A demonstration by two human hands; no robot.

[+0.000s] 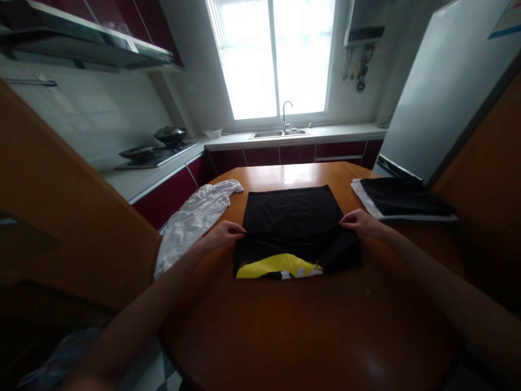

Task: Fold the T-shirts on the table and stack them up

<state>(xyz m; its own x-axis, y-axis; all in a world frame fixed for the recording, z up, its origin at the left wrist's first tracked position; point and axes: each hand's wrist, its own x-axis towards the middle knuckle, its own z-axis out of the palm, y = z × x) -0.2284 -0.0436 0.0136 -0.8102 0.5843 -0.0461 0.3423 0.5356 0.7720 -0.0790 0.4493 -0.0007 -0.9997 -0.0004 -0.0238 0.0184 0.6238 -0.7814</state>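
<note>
A black garment, likely a T-shirt (293,212), lies spread on the wooden table with a yellow and white print on its near part. My left hand (224,234) pinches its left edge, about halfway along. At the opposite edge, my right hand (362,222) pinches the cloth between thumb and fingers. A raised fold of fabric runs between the two hands. The near edge lies flat on the table, toward me.
Crumpled white satiny cloth (195,220) rests on the table's left side. Folded black and white fabric (407,196) is stacked at the right. Beyond the wooden table (309,331) are a sink (279,133), a stove with pans (157,155) and a fridge (451,81).
</note>
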